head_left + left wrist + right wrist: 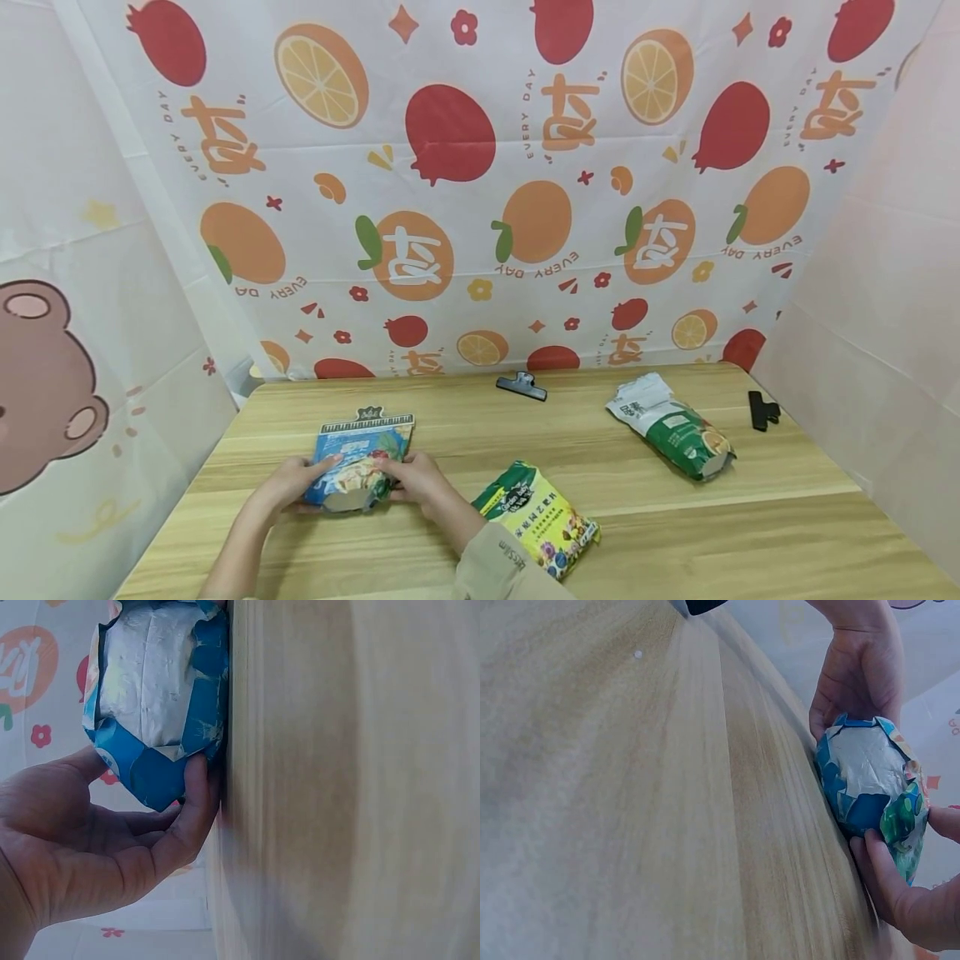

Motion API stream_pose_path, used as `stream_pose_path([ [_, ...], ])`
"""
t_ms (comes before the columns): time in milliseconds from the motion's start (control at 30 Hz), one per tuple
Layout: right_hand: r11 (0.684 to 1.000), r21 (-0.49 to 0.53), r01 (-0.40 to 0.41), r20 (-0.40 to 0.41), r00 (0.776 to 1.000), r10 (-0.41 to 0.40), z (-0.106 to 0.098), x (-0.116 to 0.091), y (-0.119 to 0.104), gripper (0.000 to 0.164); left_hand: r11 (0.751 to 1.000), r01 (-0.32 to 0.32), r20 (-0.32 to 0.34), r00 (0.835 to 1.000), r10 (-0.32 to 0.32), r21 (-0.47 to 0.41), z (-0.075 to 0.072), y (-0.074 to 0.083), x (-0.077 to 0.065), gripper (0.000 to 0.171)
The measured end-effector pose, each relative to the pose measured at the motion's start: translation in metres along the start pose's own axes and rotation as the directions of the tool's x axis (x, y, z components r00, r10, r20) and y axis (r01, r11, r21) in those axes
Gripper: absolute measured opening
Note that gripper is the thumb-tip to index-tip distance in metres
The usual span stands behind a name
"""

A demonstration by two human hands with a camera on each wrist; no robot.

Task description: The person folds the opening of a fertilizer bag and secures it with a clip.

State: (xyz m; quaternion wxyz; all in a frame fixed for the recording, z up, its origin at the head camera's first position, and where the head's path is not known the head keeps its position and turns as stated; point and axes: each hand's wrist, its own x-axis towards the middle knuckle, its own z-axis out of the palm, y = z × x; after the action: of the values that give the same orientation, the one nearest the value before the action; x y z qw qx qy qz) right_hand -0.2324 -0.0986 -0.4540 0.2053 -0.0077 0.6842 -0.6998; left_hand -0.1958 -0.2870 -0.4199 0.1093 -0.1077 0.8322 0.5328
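A blue food bag (351, 477) lies at the left of the table, its silvery bottom (146, 675) facing the person. Across its far end sits a clip (367, 419) with a black-and-white keyboard pattern. My left hand (291, 485) grips the bag's left side, thumb on top and fingers beneath. On the opposite side my right hand (420, 483) holds it the same way, thumb over the printed front. In the right wrist view both hands flank the bag (870, 769), close against the tabletop.
A yellow-green fertilizer bag (536, 521) lies by the right forearm. Further right is a green-and-white bag (671, 429) with its top folded. One black clip (522, 385) lies at the back edge, another black clip (763, 411) at the right edge. Printed curtains surround the wooden table (675, 542).
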Motion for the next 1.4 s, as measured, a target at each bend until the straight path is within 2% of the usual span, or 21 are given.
stream_pose_path([
  [300,0.999,0.022,0.025,-0.014,1.0,-0.025,0.002,0.0,-0.001,0.05,1.0,-0.009,0.004,1.0,0.009,-0.005,-0.004,0.002,0.003,0.07],
  [867,0.999,0.018,0.041,-0.034,0.999,-0.04,0.005,0.001,-0.005,0.037,0.998,0.006,0.016,1.0,-0.007,0.068,-0.009,0.007,0.009,0.066],
  [1167,0.999,0.021,0.037,-0.034,0.999,-0.036,0.005,0.001,-0.005,0.035,0.999,-0.04,0.07,0.997,0.038,0.028,-0.012,0.002,0.013,0.084],
  [1300,0.999,0.008,0.042,-0.039,0.998,-0.042,0.005,-0.001,-0.005,0.034,0.999,-0.02,0.025,1.0,0.019,0.045,-0.008,0.003,0.011,0.073],
  [1400,0.998,-0.039,0.047,-0.046,0.998,-0.049,0.004,-0.003,-0.007,0.035,0.997,-0.018,0.001,1.0,0.018,0.075,-0.005,0.004,0.009,0.067],
])
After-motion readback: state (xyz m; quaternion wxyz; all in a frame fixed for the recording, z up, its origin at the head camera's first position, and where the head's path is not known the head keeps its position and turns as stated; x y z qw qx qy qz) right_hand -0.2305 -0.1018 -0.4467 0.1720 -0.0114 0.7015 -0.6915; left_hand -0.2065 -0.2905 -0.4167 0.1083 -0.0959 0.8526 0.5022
